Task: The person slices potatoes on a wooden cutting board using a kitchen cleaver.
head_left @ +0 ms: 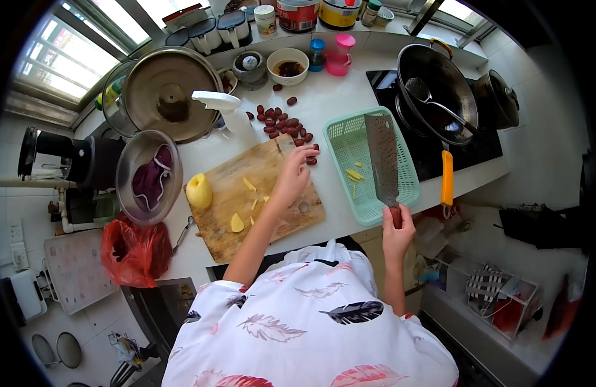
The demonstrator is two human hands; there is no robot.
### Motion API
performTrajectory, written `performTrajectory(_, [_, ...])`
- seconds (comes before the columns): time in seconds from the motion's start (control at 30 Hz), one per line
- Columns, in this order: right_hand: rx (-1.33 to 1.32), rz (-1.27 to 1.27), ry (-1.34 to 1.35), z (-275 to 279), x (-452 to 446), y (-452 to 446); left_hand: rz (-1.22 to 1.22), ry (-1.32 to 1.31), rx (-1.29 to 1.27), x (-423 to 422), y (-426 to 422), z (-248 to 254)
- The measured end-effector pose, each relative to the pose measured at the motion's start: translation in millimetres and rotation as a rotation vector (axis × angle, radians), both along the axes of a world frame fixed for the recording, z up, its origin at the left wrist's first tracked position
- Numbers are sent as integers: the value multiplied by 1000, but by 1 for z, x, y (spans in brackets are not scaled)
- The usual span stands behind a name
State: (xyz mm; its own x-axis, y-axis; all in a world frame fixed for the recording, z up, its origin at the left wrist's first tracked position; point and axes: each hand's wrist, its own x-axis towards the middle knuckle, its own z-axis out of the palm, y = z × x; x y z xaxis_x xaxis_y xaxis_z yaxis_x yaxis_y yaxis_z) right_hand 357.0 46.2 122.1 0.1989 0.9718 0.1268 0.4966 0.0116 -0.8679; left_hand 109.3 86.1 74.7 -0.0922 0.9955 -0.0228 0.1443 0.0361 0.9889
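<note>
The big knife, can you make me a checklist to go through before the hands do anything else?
1. Big knife held by its handle in the right hand: ok.
2. Left hand away from the blade: ok, its fingers are near the red dates.
3. Left hand not holding anything: cannot tell.
4. Blade over the wooden board: not ok, it's over the green basket.
5. All the cut yellow pieces in the basket: not ok, some are on the board.
6. Stove turned off: cannot tell.
</note>
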Motion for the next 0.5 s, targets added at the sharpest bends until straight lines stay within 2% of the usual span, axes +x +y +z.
performTrajectory(0.07, [-21, 31, 7, -1, -6, 3, 284, 255, -212, -32, -21, -19])
performTrajectory(0.13, [-64, 105, 42, -2, -13, 7, 548, 837, -182, -60, -45, -57])
performTrajectory(0.17, [-64, 117, 46, -3, -16, 9, 561, 841, -186, -69, -52, -62])
performTrajectory(0.23, [-96, 157, 68, -6, -22, 12, 561, 789, -421, -80, -60, -66])
performTrajectory(0.37, [-110, 201, 106, -8, -28, 16, 490, 708, -457, -75, -57, -70])
performTrajectory(0.43, [-98, 222, 79, -6, -28, 17, 474, 774, -534, -65, -55, -61])
performTrajectory(0.5, [-94, 222, 83, -7, -27, 16, 465, 800, -487, -63, -57, -70])
